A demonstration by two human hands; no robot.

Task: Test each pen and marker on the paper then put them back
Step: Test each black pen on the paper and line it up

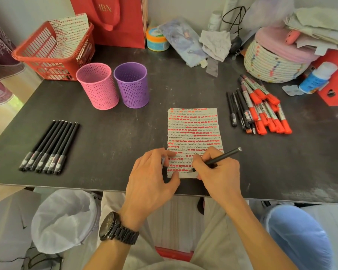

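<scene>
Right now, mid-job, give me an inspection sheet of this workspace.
Surface: dark table, scuffed.
Job things: paper nearly filled with test marks; row of black pens left; pile of pens and red markers right; pink cup, purple cup upright.
Clutter: red basket, red bag, rope basket, jar at back.
Grips: left hand rests on paper's edge; right hand holds black pen, tip on paper.
Cables: black cable by back wall.
Surroundings: white bin bag below table edge.
</scene>
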